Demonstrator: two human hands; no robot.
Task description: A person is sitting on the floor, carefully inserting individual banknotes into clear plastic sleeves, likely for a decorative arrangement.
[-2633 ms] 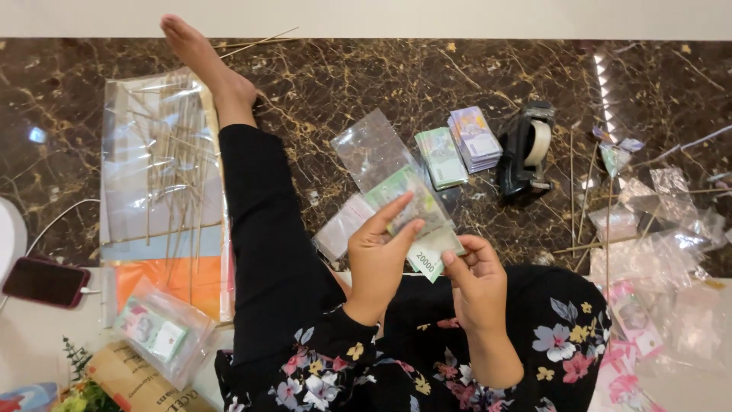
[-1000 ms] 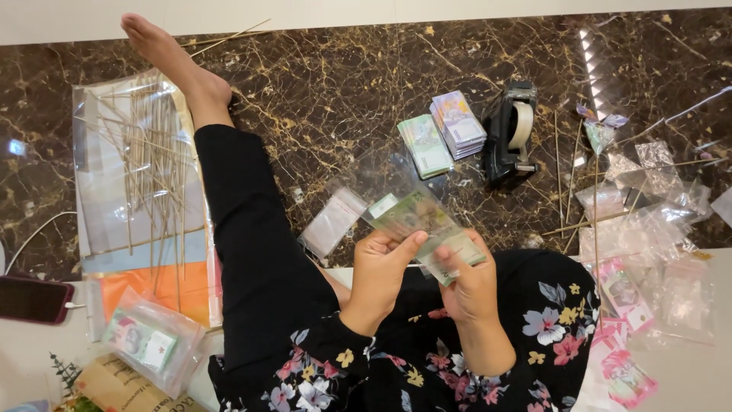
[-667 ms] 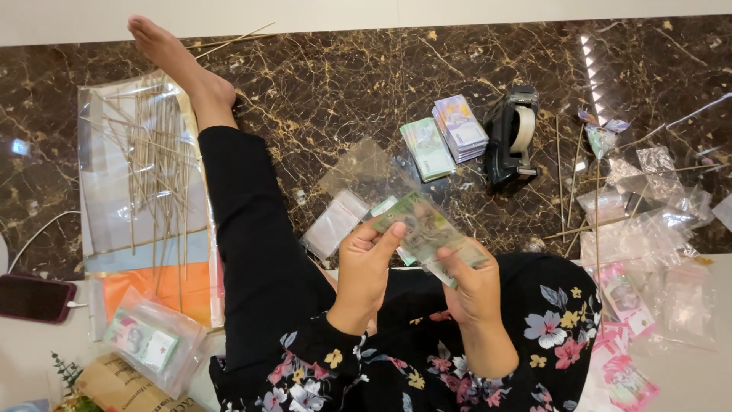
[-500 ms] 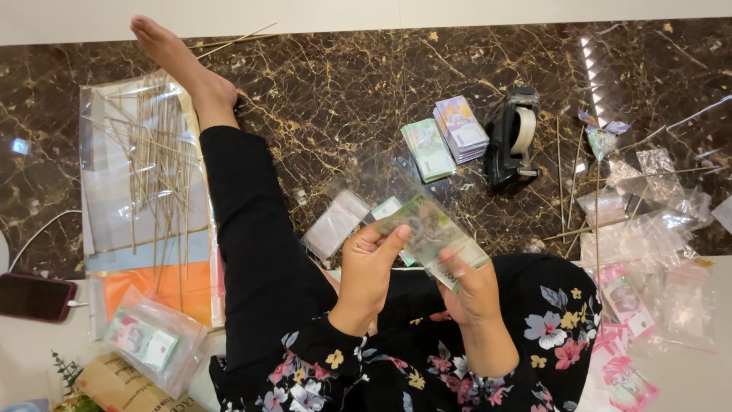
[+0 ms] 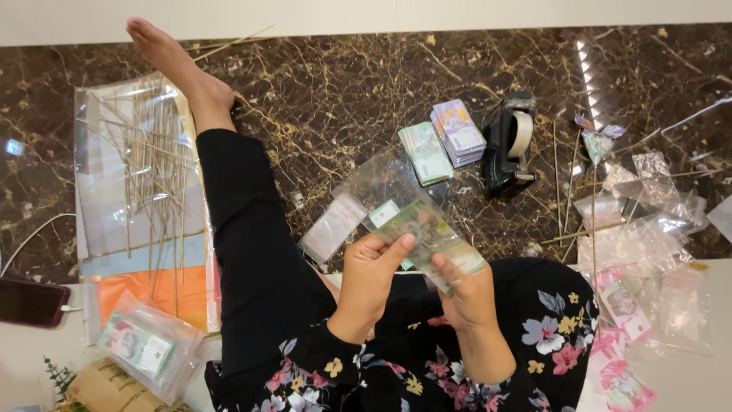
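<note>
Seated on a dark marble floor [image 5: 343,91], a person holds a green banknote [image 5: 431,236] in a clear plastic sleeve [image 5: 389,179] above the lap, the left hand [image 5: 370,278] pinching its left end and the right hand [image 5: 465,294] gripping its right end. Beyond lie two banknote stacks [image 5: 444,141] and a black tape dispenser [image 5: 511,145]; thin sticks [image 5: 149,152] rest far left.

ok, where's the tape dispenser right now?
The black tape dispenser stands on the dark marble floor, upper right of centre in the head view, just right of the two banknote stacks.
</note>
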